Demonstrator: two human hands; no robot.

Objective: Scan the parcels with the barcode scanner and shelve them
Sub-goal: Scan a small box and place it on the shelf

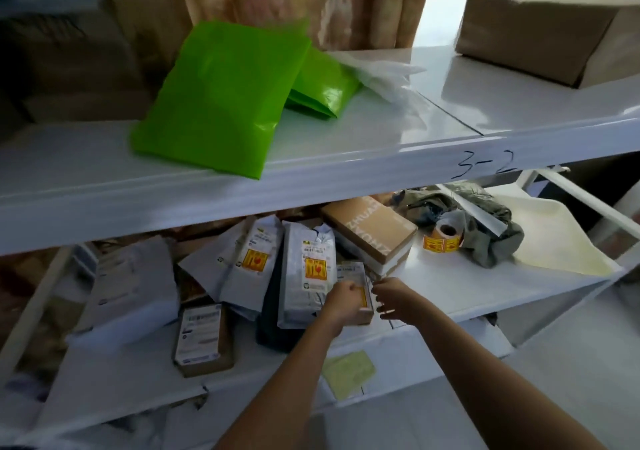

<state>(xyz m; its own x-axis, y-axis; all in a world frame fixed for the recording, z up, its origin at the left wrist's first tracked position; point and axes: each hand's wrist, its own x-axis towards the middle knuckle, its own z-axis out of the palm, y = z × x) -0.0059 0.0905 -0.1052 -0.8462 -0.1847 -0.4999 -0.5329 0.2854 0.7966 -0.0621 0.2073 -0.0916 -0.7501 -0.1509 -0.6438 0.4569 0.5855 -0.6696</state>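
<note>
A small rectangular cardboard parcel (360,293) with a white label and an orange sticker sits on the lower shelf (485,276), gripped by the left hand (341,302), while the right hand (393,299) pinches its right edge with curled fingers. Glossy grey mailer bags (308,266) crowd its left; a brown printed box (374,231) lies just behind.

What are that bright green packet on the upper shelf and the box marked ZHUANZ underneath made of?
Green packet: seemingly thin plastic film, glossy, with creases catching the light. ZHUANZ box: apparently matte brown cardboard with printed white letters and sharp folded edges.
</note>
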